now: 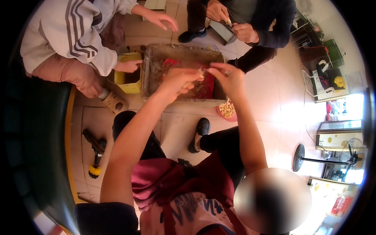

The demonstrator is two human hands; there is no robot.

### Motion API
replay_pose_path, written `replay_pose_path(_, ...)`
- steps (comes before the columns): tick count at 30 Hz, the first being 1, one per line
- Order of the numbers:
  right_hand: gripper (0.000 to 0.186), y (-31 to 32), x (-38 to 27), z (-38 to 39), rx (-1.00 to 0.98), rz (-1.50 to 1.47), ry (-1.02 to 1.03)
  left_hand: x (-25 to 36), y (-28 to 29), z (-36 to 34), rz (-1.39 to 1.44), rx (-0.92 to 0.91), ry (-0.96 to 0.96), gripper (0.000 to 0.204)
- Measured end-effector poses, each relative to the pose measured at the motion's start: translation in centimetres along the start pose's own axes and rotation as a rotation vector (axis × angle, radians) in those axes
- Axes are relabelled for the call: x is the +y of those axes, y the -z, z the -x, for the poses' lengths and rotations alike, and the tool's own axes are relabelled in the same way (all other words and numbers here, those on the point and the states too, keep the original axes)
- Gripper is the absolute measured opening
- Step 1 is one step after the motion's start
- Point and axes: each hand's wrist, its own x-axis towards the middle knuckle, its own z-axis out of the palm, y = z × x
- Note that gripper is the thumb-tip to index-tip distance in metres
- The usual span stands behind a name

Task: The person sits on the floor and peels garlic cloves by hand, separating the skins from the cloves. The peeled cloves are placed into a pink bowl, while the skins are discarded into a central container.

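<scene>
My left hand and my right hand meet over a grey rectangular tub on the floor. Between the fingertips of both hands is a small pale clove-like piece; the left fingers curl round it and the right fingers pinch its end. Inside the tub lie red netting and brownish loose skins. A pink bowl of pale peeled pieces stands on the floor against the tub's near right corner, just under my right wrist.
A person in a striped light jacket reaches a hand to a yellow container left of the tub. Another person's hands hold a grey metal box across from me. A power drill with a yellow brush lies at left.
</scene>
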Motion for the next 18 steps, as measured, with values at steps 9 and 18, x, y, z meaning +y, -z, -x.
replay_pose_path(9, 0.015, -1.6, -0.2, 0.9, -0.181, -0.144, 0.044, -0.4, 0.2, 0.3, -0.116, 0.105, -0.13, 0.034)
replay_pose_path(18, 0.01, -2.7, -0.3, 1.1, -0.115, -0.143, 0.034, -1.1, 0.2, -0.1, -0.08, 0.129, -0.115, 0.033)
